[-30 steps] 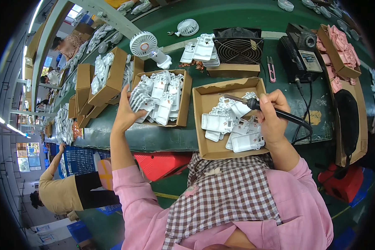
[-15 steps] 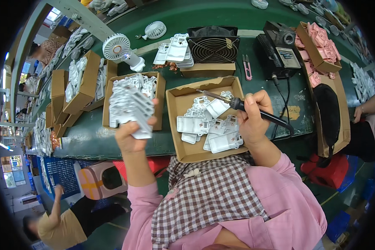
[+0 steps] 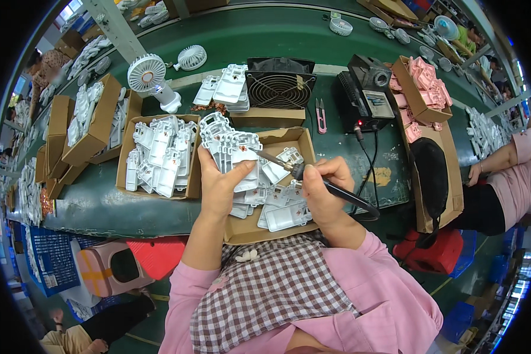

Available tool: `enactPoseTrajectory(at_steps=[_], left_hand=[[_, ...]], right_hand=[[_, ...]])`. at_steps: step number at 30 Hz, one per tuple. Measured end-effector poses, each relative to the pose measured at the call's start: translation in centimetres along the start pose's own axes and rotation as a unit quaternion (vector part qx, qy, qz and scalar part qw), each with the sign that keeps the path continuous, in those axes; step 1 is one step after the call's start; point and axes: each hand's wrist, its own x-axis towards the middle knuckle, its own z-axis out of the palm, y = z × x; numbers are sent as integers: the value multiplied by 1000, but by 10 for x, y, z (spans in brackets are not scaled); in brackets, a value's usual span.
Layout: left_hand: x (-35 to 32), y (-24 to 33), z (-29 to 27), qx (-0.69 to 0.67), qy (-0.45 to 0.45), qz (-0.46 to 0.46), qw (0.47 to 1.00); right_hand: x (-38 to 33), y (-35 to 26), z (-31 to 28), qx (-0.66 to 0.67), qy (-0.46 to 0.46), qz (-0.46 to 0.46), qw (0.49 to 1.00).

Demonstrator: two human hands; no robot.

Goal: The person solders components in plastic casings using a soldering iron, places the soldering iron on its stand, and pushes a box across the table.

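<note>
Our left hand [image 3: 221, 183] has left the tray box [image 3: 137, 154], where a second ago it was reaching among the white shells. Half a second ago it was lifting a stack of shells [image 3: 230, 147] just clear of that box; now it holds the stack up over the near box [image 3: 295, 140], right beside our right hand [image 3: 324, 194]. The iron [image 3: 304, 174] in that hand, which earlier pointed down at the parts in the box, now has its tip at the edge of the stack.
</note>
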Motion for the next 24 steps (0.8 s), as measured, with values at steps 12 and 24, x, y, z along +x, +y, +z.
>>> enactPoseTrajectory(at_steps=[12,24], left_hand=[[1,-3,-4,8,9,1,1000],[2,-5,-6,6,5,15,1000]], right_hand=[[6,-3,6,-51,-6,47,998],[7,-3,8,-57,-20,44,997]])
